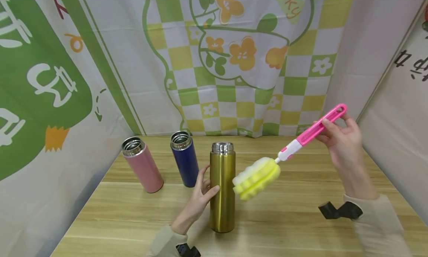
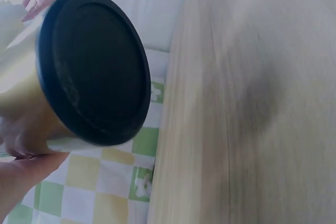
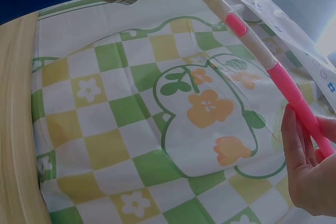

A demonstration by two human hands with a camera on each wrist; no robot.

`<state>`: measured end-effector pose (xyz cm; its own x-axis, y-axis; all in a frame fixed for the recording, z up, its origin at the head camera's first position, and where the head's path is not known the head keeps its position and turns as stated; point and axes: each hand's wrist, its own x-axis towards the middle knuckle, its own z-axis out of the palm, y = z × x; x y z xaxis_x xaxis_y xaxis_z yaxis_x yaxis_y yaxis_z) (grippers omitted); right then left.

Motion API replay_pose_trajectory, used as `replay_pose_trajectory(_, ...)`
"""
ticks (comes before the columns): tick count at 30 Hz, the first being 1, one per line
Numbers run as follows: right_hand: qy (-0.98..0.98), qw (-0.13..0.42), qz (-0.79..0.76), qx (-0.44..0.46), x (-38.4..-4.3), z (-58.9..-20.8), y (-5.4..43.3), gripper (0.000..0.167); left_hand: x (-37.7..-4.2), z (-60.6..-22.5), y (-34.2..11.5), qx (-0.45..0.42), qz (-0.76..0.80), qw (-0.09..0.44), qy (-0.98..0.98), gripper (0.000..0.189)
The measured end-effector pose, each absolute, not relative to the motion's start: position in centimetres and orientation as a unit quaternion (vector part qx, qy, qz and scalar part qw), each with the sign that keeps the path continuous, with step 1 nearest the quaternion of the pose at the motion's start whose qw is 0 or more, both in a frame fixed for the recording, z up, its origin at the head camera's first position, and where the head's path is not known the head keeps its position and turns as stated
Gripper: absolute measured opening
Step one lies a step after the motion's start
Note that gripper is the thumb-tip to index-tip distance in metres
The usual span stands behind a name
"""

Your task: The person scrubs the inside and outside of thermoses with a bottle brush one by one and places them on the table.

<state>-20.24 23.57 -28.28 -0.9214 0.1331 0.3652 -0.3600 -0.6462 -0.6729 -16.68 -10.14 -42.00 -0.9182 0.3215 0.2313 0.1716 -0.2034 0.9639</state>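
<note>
A gold, lidless flask [image 1: 222, 193] is upright in my left hand [image 1: 199, 197], with the thumb in front and the fingers round its left side. Its dark round base [image 2: 97, 69] shows whole in the left wrist view, raised off the table. My right hand [image 1: 344, 141] grips the pink handle of a bottle brush [image 1: 314, 132] between thumb and fingers. The brush slants down to the left. Its yellow and white sponge head [image 1: 257, 178] is just right of the flask, outside the open mouth. From the head view I cannot tell whether sponge and flask touch.
A blue flask [image 1: 185, 160] and a pink flask [image 1: 143, 166], both without lids, stand left of the gold one on the wooden table [image 1: 284, 223]. A checked, flowered curtain [image 1: 240, 100] hangs behind the table's far edge. White cloth walls [image 1: 401, 112] border the sides.
</note>
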Motion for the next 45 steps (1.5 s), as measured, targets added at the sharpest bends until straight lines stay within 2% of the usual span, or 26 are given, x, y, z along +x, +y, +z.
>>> replay_pose_trajectory(9,-0.386,0.130,0.907,0.111,-21.7,-26.6,23.0,0.044,-16.7,-42.6,-9.7,0.241,0.748,0.060,0.616,0.070)
replay_pose_trajectory(24,-0.371,0.146,0.912,0.099,-23.6,-25.6,22.0,0.044,-16.7,-42.7,-9.2,0.256,0.760,0.076,0.592,0.068)
replay_pose_trajectory(39,-0.453,0.097,0.880,0.108,-23.2,-26.4,21.2,0.046,-17.2,-41.8,-9.3,0.249,0.765,0.066,0.590,0.067)
replay_pose_trajectory(45,-0.497,0.065,0.856,0.128,-23.0,-27.6,20.6,0.044,-17.4,-41.6,-9.2,0.230,0.771,0.043,0.592,0.068)
